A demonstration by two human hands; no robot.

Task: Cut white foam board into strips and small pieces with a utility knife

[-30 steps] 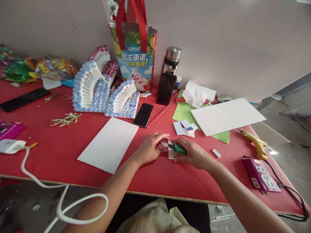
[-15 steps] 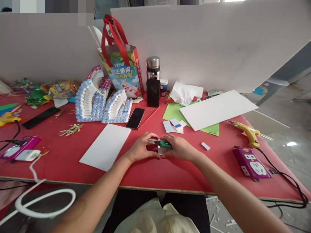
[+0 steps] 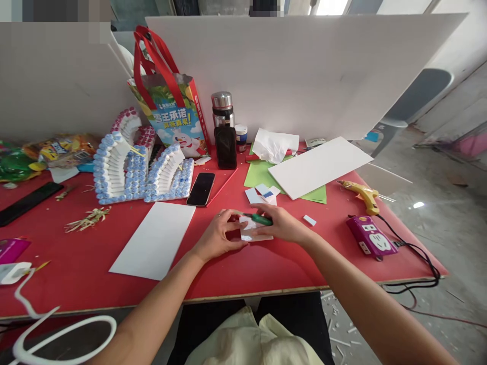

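A small white card piece [image 3: 248,234] lies between my hands near the front of the red table. My left hand [image 3: 216,234] is curved around its left edge, with thumb and fingertips at its near and far corners. In my right hand [image 3: 283,226] is a green-handled craft knife [image 3: 262,219], pointing left across the piece. Fingers of the same hand also rest on the card. The blade is hard to make out. Just beyond lie several small white offcuts [image 3: 252,195], and a small white block [image 3: 309,220] sits to the right.
A white sheet [image 3: 155,241] lies left, a larger white board [image 3: 321,167] on green paper [image 3: 256,174] at right. Behind stand a phone [image 3: 201,189], bottle [image 3: 222,109], bag [image 3: 177,119] and blue-white models [image 3: 114,170]. A glue gun [image 3: 361,194] and purple power strip [image 3: 371,236] are right.
The view has swung to the right. My right hand has shifted slightly away from my left, and more of the white card piece now shows between them. The knife stays in my right hand.
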